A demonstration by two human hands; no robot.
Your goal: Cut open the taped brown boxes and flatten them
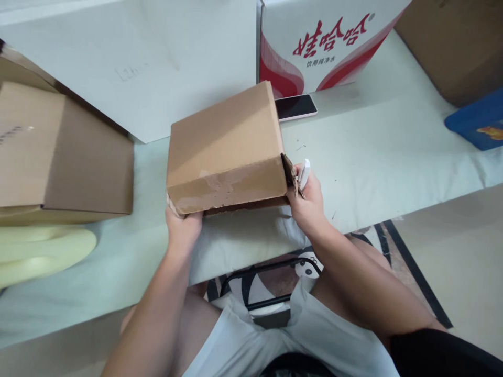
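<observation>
A brown cardboard box [226,141] is tilted between my two hands above the pale green cloth. Shiny tape runs along its near edge, and a flap at its right end sticks out with a torn, ragged edge. My left hand [182,228] grips the lower left corner, its fingertips hidden under the box. At the right end, my right hand [308,196] is closed on the torn flap. A small white object [304,173] juts up from that same hand; its kind cannot be made out. The inside of the box is out of sight.
Behind stand a large white box [157,63] and a red-and-white carton [326,52], with a phone [296,107] before them. Other cardboard boxes [88,152] and a pale yellow object [47,251] lie left. A blue object [477,120] sits right. The cloth-covered table [377,167] ends near my knees.
</observation>
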